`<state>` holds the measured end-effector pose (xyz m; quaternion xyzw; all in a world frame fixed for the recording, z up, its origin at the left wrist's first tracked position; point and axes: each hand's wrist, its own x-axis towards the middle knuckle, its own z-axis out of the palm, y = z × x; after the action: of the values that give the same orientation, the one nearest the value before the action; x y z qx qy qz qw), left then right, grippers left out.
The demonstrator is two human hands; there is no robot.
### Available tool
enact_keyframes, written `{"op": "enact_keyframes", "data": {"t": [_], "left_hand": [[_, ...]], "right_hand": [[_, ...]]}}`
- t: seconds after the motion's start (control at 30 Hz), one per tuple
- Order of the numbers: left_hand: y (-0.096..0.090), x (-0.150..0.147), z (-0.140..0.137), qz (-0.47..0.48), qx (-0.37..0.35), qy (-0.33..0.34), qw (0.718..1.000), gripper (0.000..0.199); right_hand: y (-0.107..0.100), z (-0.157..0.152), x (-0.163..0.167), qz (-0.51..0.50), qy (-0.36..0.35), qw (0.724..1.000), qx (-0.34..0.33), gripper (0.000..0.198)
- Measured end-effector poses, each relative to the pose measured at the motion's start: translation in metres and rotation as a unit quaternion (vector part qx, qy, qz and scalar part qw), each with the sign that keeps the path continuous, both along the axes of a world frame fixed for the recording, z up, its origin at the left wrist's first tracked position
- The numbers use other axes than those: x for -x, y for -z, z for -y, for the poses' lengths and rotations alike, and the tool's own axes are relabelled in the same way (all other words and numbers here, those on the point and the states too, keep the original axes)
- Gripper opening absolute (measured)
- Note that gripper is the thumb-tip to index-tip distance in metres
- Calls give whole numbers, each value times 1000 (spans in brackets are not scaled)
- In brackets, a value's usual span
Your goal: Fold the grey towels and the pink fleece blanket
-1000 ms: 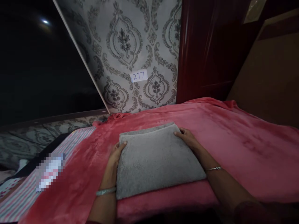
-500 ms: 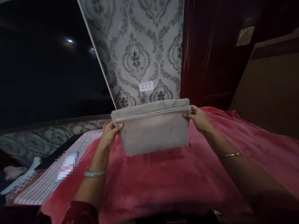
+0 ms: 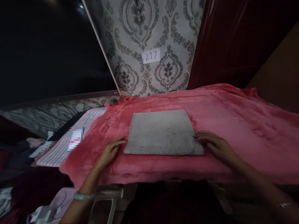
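Grey cloth [image 3: 162,133] lies below label [image 3: 151,56] "277"; left hand [image 3: 110,153], right hand [image 3: 217,146] seem unclenched, empty.

Grey cloth [image 3: 161,133] appears matt with a short, fuzzy nap; pink blanket [image 3: 235,124] plush, faintly sheened; striped cloth [image 3: 57,152] smooth, matt; number label [image 3: 151,56] matt paper; dark-red panel [image 3: 229,46] and black screen [image 3: 46,53] smooth, glossy.

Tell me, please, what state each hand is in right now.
Left hand: open, holding nothing, fingertips beside the folded gray cloth.
Right hand: open, not gripping, fingertips at the cloth's right edge.
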<state>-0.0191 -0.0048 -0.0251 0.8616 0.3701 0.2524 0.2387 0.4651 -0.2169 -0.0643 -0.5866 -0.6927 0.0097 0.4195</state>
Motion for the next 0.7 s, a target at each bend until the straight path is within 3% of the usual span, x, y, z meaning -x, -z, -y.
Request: {"op": "enact_keyframes", "data": {"t": [0.07,0.13,0.23,0.33,0.4,0.53,0.7], "left_hand": [[-11,-14,-10,10,-23,-56,998,46],[-26,-45,-19,-19,-47,-76,996,50],[-44,-110,-26,-126,-77,-46,988,55],[-44,-162,-21,-229,-107,-64,965,60],[-36,-179,-14,-277,-125,-82,949,60],[-18,-180,-8,-324,-149,-93,930,59],[-14,-177,-11,-332,-158,-97,925,59]], "right_hand": [[-18,-14,9,-7,58,998,15,36],[-41,-41,33,9,85,996,19,45],[-68,-95,91,85,40,993,65,60],[-73,-138,144,162,24,975,150,66],[-65,-152,165,199,30,959,200,66],[-46,-154,170,218,31,949,224,65],[-43,-145,124,207,68,940,262,72]]}}
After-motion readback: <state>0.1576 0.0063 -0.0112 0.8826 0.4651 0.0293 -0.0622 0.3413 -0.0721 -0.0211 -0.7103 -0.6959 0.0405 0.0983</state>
